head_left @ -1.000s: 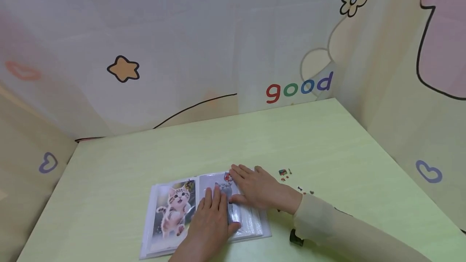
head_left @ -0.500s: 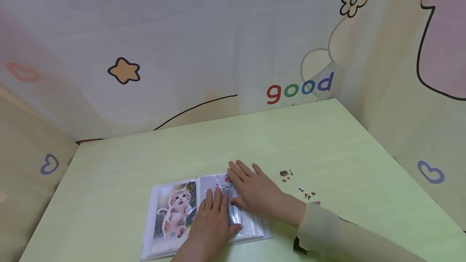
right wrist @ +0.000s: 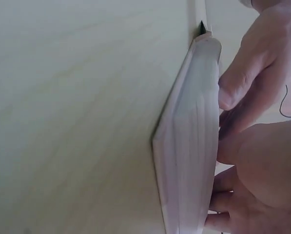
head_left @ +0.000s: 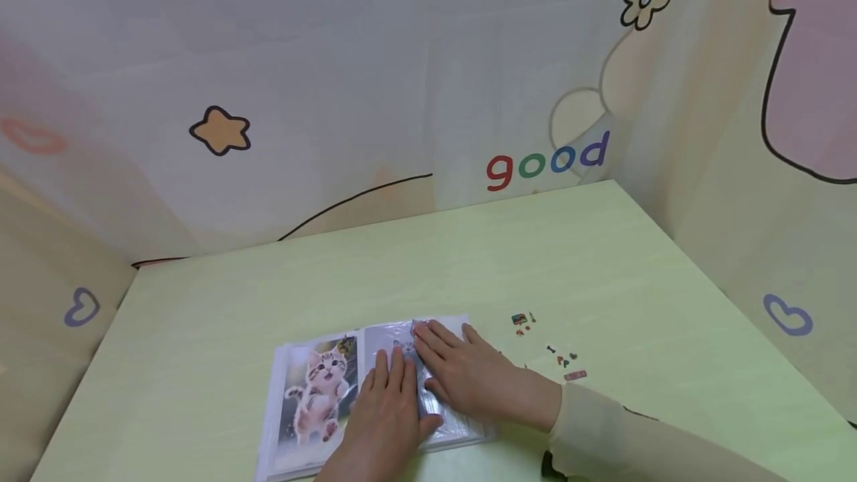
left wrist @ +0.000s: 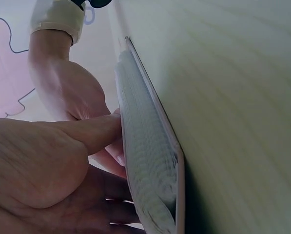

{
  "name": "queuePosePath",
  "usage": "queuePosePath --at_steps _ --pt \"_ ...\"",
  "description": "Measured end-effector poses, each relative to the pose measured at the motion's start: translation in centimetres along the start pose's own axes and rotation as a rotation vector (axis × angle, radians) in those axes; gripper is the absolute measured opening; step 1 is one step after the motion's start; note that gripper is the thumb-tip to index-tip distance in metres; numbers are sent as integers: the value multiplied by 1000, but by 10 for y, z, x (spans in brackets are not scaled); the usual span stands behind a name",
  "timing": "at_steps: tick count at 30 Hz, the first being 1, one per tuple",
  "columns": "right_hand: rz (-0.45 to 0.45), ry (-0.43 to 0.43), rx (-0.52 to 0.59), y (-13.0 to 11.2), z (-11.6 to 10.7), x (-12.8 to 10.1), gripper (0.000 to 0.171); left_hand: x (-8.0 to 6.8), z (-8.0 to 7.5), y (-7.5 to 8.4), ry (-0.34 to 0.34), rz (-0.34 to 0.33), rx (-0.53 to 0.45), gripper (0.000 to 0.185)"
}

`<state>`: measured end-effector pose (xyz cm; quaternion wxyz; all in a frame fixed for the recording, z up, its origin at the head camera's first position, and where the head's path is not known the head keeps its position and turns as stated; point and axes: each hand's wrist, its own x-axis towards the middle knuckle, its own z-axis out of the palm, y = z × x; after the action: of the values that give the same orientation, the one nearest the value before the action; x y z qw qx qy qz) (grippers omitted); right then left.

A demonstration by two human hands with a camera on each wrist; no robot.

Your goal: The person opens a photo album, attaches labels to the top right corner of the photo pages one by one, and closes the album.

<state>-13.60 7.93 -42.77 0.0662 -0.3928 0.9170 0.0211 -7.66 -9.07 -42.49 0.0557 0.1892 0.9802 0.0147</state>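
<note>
A photo album (head_left: 269,422) lies spread on the table, its thick stack of plastic sleeves (left wrist: 143,122) seen edge-on in both wrist views. On the left page is a kitten photo (head_left: 320,400) with a small sticker (head_left: 346,346) near its top right corner. My left hand (head_left: 388,419) rests with straight fingers on the right page, beside the fold. Higher on that page my right hand (head_left: 478,378) presses its extended fingers on the glossy sleeve. Together they cover most of the grey picture (head_left: 384,335) there.
Right of the album lie several tiny loose stickers (head_left: 519,319), among them a pink strip (head_left: 575,376). A dark object (head_left: 550,465) shows under the right sleeve. Printed cloth walls (head_left: 335,110) border the table (head_left: 321,281) at the back and sides.
My right hand has shifted slightly left and down on the page, and its fingers now cover the red sticker seen earlier. The left hand stays in place.
</note>
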Motion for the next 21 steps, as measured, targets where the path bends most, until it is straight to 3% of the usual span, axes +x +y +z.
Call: queuePosePath --at_steps 5,13,21 --pt "32 -9 -40 6 -3 4 69 1 -1 1 -2 2 20 85" --pt "117 -71 77 21 -10 22 84 1 -2 1 -1 1 24 86" --pt "131 -86 152 24 -11 27 88 0 -2 0 4 7 19 86"
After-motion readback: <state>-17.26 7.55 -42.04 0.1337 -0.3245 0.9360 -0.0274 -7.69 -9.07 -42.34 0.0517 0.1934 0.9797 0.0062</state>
